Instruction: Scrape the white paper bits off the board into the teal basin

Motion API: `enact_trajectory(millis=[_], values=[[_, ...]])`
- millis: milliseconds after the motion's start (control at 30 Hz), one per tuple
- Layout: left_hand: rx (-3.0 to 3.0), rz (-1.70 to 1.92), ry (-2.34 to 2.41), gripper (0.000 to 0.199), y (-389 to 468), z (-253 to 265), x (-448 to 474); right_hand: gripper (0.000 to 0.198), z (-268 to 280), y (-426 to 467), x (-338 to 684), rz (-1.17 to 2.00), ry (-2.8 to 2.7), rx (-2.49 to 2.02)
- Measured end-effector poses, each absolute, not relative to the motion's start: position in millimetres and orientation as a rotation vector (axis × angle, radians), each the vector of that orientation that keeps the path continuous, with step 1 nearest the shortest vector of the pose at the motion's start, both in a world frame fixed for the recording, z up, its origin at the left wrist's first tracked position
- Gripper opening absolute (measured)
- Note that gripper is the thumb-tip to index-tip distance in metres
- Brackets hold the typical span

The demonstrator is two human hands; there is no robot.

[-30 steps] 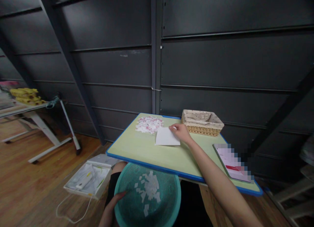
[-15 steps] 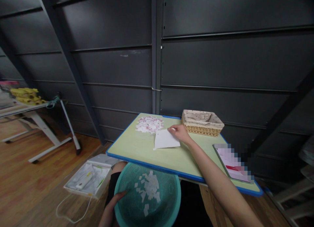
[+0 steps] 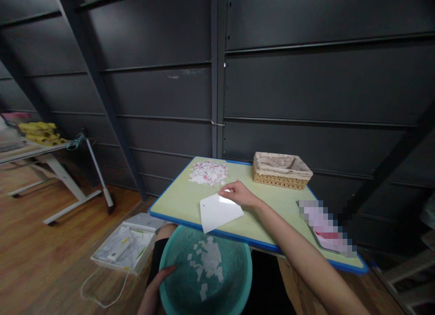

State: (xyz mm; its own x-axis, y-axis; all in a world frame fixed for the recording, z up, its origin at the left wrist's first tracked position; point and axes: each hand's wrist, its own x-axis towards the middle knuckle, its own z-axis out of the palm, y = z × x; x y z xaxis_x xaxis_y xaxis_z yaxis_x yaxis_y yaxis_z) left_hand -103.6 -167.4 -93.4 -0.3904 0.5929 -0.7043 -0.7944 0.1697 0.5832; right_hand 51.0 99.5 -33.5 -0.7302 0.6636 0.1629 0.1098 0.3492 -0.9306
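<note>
My right hand [image 3: 238, 193] is closed on the upper edge of a flat white scraper [image 3: 219, 213], a thin sheet with slanted sides and a small hole in one corner. The scraper is tilted over the table's front edge, one corner close to the rim of a green plastic basket [image 3: 247, 265]. That basket rests at my lap, with small white paper scraps [image 3: 210, 258] on its bottom. My left hand [image 3: 162, 278] grips its left rim. Behind the scraper, a pile of white and pink paper scraps [image 3: 209, 172] lies on the table [image 3: 183, 199].
A lined wicker basket [image 3: 282, 179] stands at the table's back right. A partly blurred flat tablet-like thing [image 3: 326, 231] lies at the right edge. On the floor at left sits an open white box [image 3: 124, 251] with a cord. A dark panelled wall [image 3: 163, 97] rises behind.
My right hand has drawn the scraper toward me and a little left, from the middle of the table to its front edge. My left hand stays on the green basket.
</note>
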Motion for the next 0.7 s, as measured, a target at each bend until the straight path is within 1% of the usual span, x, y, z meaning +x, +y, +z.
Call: enact_trajectory(millis=[100, 167, 267, 367, 467, 600, 700], values=[[-0.213, 1.509, 1.253, 0.077, -169, -99, -108, 0.049, -30, 105, 54, 1.464, -1.889, -0.696], [-0.199, 1.496, 1.224, 0.074, -169, -101, -111, 0.055, -27, 116, 60, 1.389, -1.715, -0.765], [-0.210, 1.487, 1.215, 0.071, -169, -103, -113, 0.059, -25, 136, 73, 1.114, -1.570, -0.943], [-0.234, 1.507, 1.237, 0.069, -167, -103, -112, 0.055, -24, 153, 88, 0.638, -1.580, -1.127], [-0.255, 1.524, 1.233, 0.068, -167, -102, -110, 0.047, -22, 159, 99, 0.303, -1.664, -1.274], [-0.270, 1.493, 1.223, 0.073, -168, -98, -111, 0.039, -22, 153, 100, 0.008, -1.816, -1.466], [-0.288, 1.471, 1.214, 0.078, -168, -97, -113, 0.036, -23, 149, 97, -0.095, -1.877, -1.531]])
